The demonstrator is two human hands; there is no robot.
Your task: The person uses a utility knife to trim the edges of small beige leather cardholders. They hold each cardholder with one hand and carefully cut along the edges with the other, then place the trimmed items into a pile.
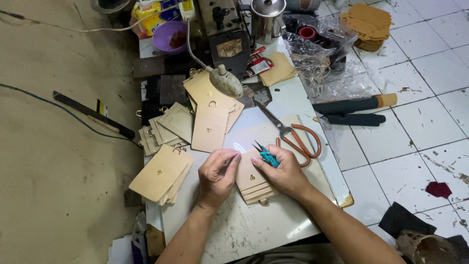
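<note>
Between the two hands lies a small stack of tan leather pieces (250,182) on the white table (254,230), a metal ring showing at its near edge. Left hand (216,177) curls its fingers closed on the stack's left edge, thumb and forefinger pinching the top piece. Right hand (282,171) presses down on the stack's right side and also clasps teal thread snips (264,154), whose points stick out just beyond its fingers. Just past the right hand rest orange-handled scissors (293,137), blades pointing away. Left of the left hand sits a slanted pile of tan pieces (160,174), and beyond both hands more tan pieces fan out under a lamp head (225,82).
</note>
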